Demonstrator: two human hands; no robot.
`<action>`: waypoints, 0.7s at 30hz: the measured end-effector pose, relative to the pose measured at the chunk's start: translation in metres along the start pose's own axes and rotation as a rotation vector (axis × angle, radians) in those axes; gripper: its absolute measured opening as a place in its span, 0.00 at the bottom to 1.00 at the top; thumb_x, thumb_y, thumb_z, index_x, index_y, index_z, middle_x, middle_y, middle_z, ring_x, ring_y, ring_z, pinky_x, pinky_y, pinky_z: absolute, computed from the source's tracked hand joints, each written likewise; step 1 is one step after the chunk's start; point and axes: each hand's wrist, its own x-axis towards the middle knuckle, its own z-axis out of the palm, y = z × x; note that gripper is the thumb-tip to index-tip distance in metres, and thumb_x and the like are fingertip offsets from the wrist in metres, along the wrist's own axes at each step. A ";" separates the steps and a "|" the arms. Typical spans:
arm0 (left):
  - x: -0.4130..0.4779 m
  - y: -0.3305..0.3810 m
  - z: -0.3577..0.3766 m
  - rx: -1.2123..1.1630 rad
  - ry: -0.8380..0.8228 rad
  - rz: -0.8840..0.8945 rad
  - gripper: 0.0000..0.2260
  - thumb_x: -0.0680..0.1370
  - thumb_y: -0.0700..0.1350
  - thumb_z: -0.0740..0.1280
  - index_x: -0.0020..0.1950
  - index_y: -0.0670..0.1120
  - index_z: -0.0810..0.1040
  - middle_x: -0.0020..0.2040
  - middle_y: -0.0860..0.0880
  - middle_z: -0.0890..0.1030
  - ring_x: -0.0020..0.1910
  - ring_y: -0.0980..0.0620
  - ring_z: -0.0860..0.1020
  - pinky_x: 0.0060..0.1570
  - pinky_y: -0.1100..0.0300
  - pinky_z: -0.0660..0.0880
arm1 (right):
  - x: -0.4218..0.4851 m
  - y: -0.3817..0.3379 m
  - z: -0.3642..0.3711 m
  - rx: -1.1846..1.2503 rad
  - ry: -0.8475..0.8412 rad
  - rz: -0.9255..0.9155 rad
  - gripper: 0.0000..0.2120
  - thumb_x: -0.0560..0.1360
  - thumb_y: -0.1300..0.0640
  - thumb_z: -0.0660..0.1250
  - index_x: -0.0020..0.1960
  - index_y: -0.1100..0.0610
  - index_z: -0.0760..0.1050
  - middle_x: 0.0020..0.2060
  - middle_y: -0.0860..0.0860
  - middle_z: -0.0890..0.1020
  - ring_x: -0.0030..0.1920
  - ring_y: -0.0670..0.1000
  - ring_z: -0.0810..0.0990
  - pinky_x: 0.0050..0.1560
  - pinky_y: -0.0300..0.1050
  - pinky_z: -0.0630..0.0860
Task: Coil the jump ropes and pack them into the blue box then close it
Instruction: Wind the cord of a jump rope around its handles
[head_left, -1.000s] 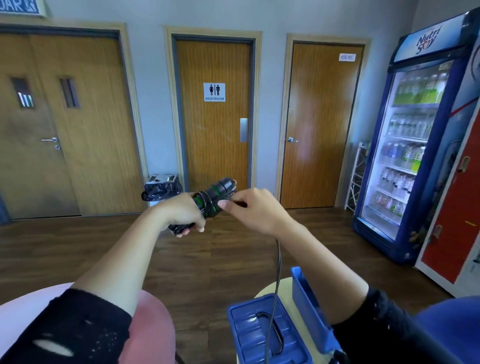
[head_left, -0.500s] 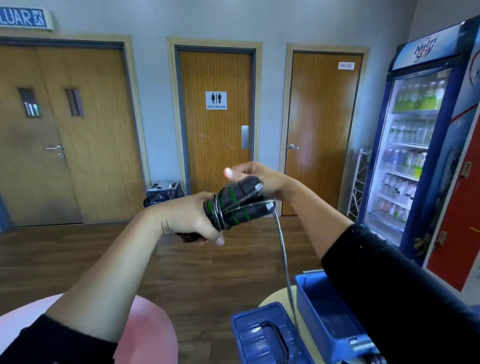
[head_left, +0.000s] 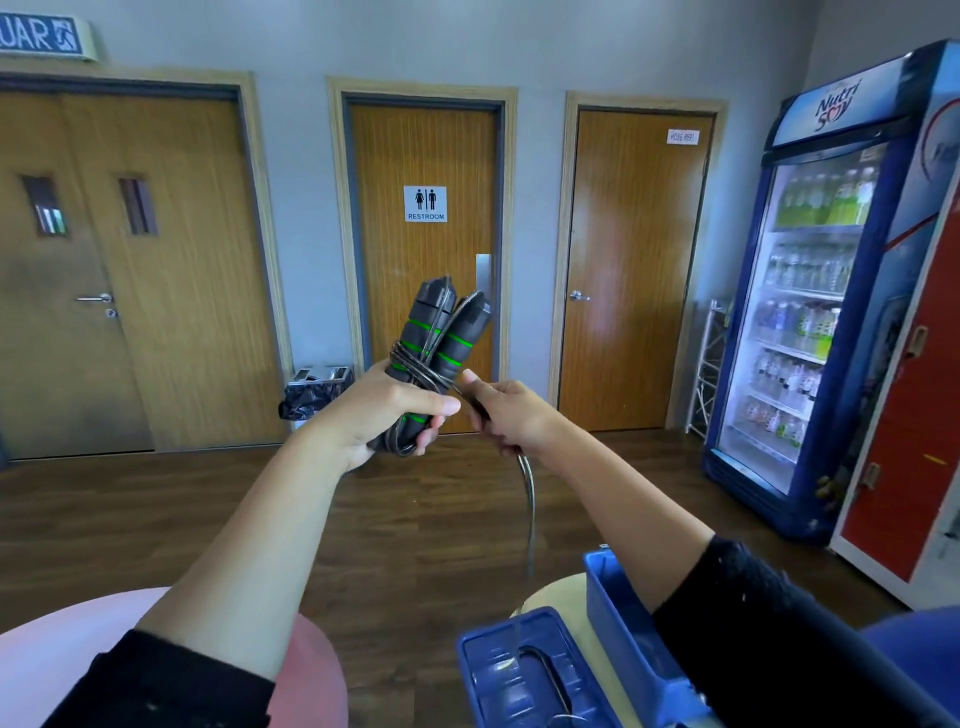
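The fingers (head_left: 434, 404) of the left hand (head_left: 384, 410) are curled around the lower part of the jump rope handles (head_left: 441, 338), with the thumb lying across the front, in the centre of the frame. The fingers (head_left: 474, 378) of the right hand (head_left: 511, 410), just right of the handles, pinch the cord (head_left: 529, 499) close to where it leaves the bundle.

The two handles are held together, side by side, and point up, a little tilted to the right. They are black with a soft-looking grip and have thin bright green rings. Several turns of the thin dark cord are wound around their middle, above the left hand. From the right hand the free part of the cord hangs down in a gentle curve toward the lower centre of the frame. Its lower end is blurred there and I cannot tell where it finishes.

The blue box (head_left: 618, 613) stands open at the lower right on a round pale bench (head_left: 550, 592), partly hidden by the right forearm. Its lid (head_left: 488, 670) lies just to the left of it, inner side up.

Behind, a restroom door (head_left: 421, 291) is in the centre and a drinks fridge (head_left: 810, 312) is at the right edge.
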 end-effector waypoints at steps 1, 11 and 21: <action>0.002 0.000 -0.001 0.005 0.029 -0.024 0.09 0.62 0.41 0.75 0.36 0.42 0.77 0.30 0.42 0.74 0.23 0.47 0.71 0.29 0.58 0.71 | -0.003 -0.001 -0.001 -0.017 0.009 0.040 0.28 0.81 0.39 0.52 0.30 0.56 0.69 0.22 0.49 0.65 0.19 0.47 0.62 0.24 0.38 0.63; 0.023 -0.004 -0.013 0.386 0.232 -0.403 0.12 0.70 0.37 0.74 0.48 0.43 0.72 0.29 0.44 0.75 0.22 0.49 0.70 0.27 0.61 0.70 | -0.015 -0.012 -0.029 -0.603 0.161 -0.126 0.21 0.79 0.43 0.58 0.38 0.57 0.76 0.30 0.48 0.76 0.35 0.50 0.76 0.39 0.44 0.75; 0.015 0.017 0.010 0.807 -0.263 -0.415 0.12 0.71 0.40 0.74 0.32 0.44 0.73 0.22 0.49 0.75 0.21 0.53 0.70 0.30 0.60 0.69 | 0.008 -0.064 -0.047 -0.506 -0.257 -0.545 0.14 0.70 0.54 0.76 0.48 0.59 0.75 0.32 0.48 0.79 0.31 0.41 0.75 0.37 0.31 0.70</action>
